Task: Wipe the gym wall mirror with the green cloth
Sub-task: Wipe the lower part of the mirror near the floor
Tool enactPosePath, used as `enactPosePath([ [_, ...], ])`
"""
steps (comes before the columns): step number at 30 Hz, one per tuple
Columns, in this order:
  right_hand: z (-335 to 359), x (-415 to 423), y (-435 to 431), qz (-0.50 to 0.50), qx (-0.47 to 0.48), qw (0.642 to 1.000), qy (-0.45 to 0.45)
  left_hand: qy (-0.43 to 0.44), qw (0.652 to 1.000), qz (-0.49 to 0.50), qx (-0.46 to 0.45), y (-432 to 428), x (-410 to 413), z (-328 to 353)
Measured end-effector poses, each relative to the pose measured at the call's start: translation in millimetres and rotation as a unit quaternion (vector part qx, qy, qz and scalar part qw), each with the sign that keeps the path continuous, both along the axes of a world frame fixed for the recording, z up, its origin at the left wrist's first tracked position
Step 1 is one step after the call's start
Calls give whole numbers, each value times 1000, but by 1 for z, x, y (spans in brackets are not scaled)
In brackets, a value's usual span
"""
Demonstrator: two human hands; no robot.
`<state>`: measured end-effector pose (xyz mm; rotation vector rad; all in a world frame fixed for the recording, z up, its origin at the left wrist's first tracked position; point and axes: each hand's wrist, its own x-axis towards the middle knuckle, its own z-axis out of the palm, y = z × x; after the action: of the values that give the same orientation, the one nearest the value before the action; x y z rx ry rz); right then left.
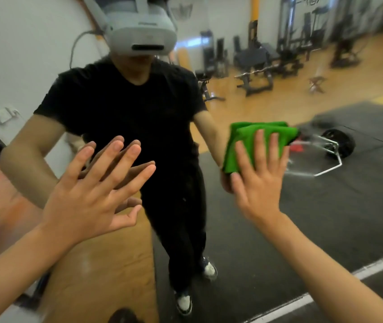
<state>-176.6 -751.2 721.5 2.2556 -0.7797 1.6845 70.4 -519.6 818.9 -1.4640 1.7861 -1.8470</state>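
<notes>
Pressing green cloth point(241, 134) flat onto mirror point(325, 94) under right hand point(259, 180), fingers straight and spread for even wiping pressure; left hand point(88, 190) splayed bare on mirror too, likely bracing, gripping nothing.

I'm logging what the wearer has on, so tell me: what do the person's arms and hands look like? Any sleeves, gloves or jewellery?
The left hand and right hand are ungloved, with no rings, watch or wristband. Both forearms are bare, with no sleeves in view. In the mirror, the reflection wears a black short-sleeved T-shirt.
</notes>
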Motion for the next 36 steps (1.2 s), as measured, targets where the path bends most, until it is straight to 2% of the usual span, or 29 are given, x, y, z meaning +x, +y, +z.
enactPosePath([
  [1,11,-6,-9,-18,64,995,-69,-5,1000,-1,-2,0,0,0],
  [3,48,5,-5,-56,198,954,-219,-11,1000,0,-4,0,0,2],
  [4,65,19,7,-69,242,932,-259,-13,1000,0,-4,0,0,2],
  [5,79,35,25,-71,247,928,-268,-13,1000,1,-4,0,-1,2],
  [6,85,49,45,-56,213,945,-243,-12,1000,1,-3,1,-2,2],
  [8,71,68,78,14,80,992,-97,-6,1000,-1,0,2,-3,3],
  [10,45,60,80,66,-23,997,29,3,1000,-7,7,3,-4,4],
  [12,29,36,47,59,-64,994,64,5,1000,-9,3,2,-3,3],
  [13,24,24,27,37,-52,997,40,2,1000,-7,-1,1,-2,1],
  [15,30,0,-10,-16,63,993,-101,0,1000,-5,-6,0,-1,0],
  [17,51,-5,-24,-59,222,934,-274,-1,1000,-9,-10,-1,0,1],
  [18,60,4,-19,-73,273,905,-319,-1,1000,-13,-10,-1,0,1],
  [19,64,17,-6,-86,288,897,-324,0,1000,-16,-10,-1,-1,1],
  [20,60,30,11,-84,262,912,-304,0,1000,-16,-11,-2,0,0],
  [21,47,43,29,-64,205,943,-253,-2,1000,-12,-13,-2,0,0],
  [23,6,55,58,19,71,994,-83,-7,1000,-5,-14,-3,2,-1],
  [25,-27,45,53,63,-43,996,46,2,1000,-3,-11,-4,4,-3],
  [26,-34,38,43,68,-82,992,75,8,1000,0,-10,-5,6,-3],
  [28,-34,25,23,56,-110,990,67,16,1000,4,-11,-6,7,-3],
  [29,-30,21,15,49,-92,994,38,21,1000,3,-11,-7,6,-4],
  [31,-14,18,12,29,-13,998,-53,23,1000,-6,-5,-5,3,-2],
  [34,18,40,34,-11,151,969,-195,20,1000,-17,12,1,-5,3],
  [36,25,61,61,-15,181,962,-204,24,999,-11,17,4,-7,5],
])
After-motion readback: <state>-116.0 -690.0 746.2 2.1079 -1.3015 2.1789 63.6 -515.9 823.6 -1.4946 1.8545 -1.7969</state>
